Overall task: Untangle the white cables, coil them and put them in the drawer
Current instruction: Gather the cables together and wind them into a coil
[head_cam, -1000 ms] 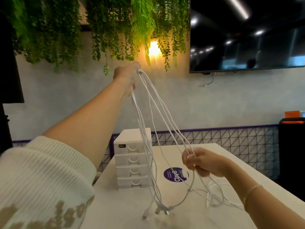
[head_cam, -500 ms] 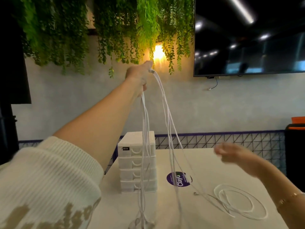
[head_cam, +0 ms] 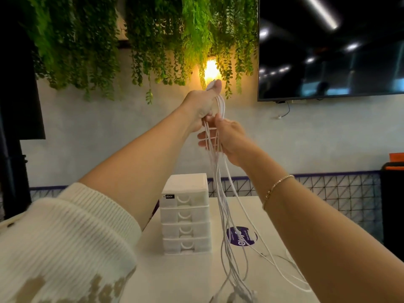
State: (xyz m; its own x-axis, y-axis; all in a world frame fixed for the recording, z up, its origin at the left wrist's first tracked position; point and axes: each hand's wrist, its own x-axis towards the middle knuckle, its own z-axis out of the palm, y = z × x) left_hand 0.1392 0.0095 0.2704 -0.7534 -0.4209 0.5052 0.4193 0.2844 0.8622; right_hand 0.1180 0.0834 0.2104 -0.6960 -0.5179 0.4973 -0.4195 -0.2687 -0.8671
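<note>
— What's the left arm doing?
— It reaches up and away, cream sleeve [head_cam: 65, 243] pushed back, and the left hand [head_cam: 202, 106] is clenched around the top of the white cables [head_cam: 223, 206], raised high over the table [head_cam: 175, 278].
— And the right one?
— The right hand [head_cam: 227, 136] sits just under the left, touching it, fingers spread among the strands, thumb pinching them. The cables hang down to the table, right of the small drawer unit [head_cam: 185, 215].
</note>
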